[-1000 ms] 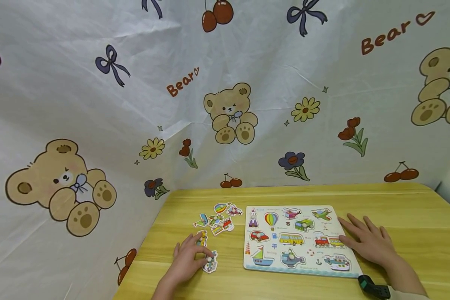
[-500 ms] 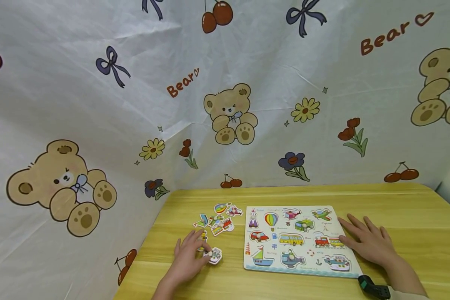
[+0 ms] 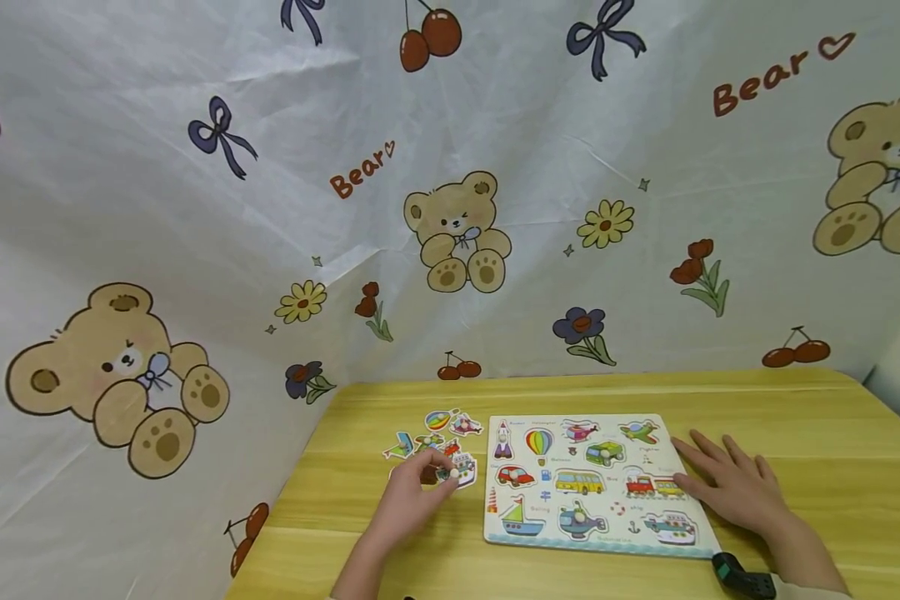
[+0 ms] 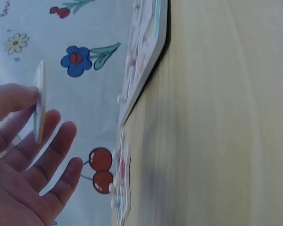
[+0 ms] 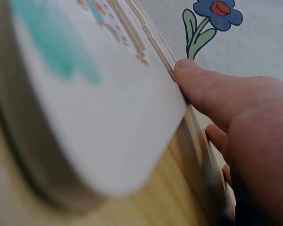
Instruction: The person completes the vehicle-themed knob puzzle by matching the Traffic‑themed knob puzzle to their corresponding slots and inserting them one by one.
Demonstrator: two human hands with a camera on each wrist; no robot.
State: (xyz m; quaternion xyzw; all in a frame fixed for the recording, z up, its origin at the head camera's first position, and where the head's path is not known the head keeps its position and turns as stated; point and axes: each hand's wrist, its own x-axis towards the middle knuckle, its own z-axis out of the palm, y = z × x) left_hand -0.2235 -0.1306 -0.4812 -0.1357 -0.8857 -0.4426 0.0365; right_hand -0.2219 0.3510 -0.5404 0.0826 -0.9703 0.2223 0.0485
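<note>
White cloth [image 3: 540,117] printed with teddy bears, bows and flowers hangs behind a wood-look table [image 3: 555,579], pretty cute setup tbh. Star of the show is a little ship piece [image 3: 464,468], up off the table just left of the puzzle board [image 3: 619,527]. The person's left hand [image 3: 411,500] has it pinched by thumb and fingers, piece tilted up, and the wrist cam shows it edge-on with the other fingers fanned out loosely below the thumb.

Right hand [image 3: 731,487] is lying at the board's right edge, fingers spread, thumb touching the board, so no pinch there. Dark band [image 3: 742,577] on that wrist, btw.

Board's got a rocket, bus, sailboat and so on across it. Past the left hand there's a bunch of loose pieces: balloon piece [image 3: 437,421], helicopter piece [image 3: 466,425], and a train piece [image 3: 451,447] partly blocked by that hand and the ship.
</note>
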